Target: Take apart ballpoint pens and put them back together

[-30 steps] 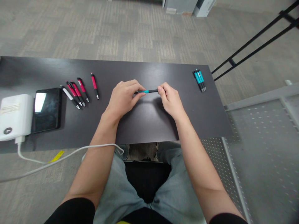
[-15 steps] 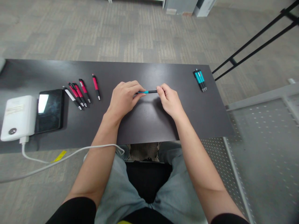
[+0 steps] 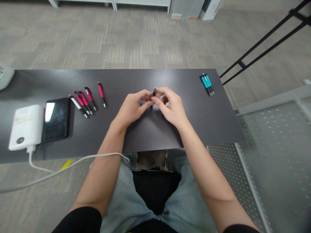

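Both hands meet over the middle of the matte dark table (image 3: 145,132): the left hand (image 3: 132,109) and right hand (image 3: 170,108) pinch a slim pen (image 3: 154,92) in curled fingertips, its dark end poking up. A bundle of smooth teal pens (image 3: 207,84) lies at the table's far right corner, and glossy red pens (image 3: 85,98) lie toward its left.

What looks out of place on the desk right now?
Nothing spilled or damaged. A white pen lies beside the red pens, and a lone red pen lies apart to their right. The left hand and right hand pinch a dark pen.
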### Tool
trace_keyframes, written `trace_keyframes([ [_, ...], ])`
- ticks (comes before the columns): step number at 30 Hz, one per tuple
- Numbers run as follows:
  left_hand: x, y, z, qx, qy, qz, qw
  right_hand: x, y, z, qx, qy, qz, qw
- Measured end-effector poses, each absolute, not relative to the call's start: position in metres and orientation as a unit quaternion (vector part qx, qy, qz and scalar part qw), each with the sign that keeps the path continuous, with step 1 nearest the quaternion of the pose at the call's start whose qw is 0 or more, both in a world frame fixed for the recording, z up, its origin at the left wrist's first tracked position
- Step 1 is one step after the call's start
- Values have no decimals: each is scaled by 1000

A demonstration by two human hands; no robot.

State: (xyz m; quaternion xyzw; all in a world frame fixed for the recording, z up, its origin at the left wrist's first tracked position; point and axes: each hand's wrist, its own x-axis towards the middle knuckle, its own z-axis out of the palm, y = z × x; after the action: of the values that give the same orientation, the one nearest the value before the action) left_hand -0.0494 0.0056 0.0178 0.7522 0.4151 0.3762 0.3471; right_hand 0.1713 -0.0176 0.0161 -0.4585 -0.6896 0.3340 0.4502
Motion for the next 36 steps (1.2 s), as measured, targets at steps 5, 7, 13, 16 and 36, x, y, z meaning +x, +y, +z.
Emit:
trace_keyframes([
  [5, -49, 7, 16, 763, 406, 348, 363, 172, -13, 9, -481, -678, 350, 433],
  [7, -48, 6, 16, 759, 400, 360, 368, 174, -13, 10, -483, -668, 353, 442],
  [13, -42, 6, 17, 673, 412, 464, 402, 177, -21, 22, -488, -653, 364, 450],
  [16, -40, 8, 17, 639, 404, 506, 416, 178, -23, 21, -475, -673, 376, 424],
  [36, -57, 2, 23, 665, 398, 493, 396, 220, -10, 33, -518, -575, 411, 482],
])
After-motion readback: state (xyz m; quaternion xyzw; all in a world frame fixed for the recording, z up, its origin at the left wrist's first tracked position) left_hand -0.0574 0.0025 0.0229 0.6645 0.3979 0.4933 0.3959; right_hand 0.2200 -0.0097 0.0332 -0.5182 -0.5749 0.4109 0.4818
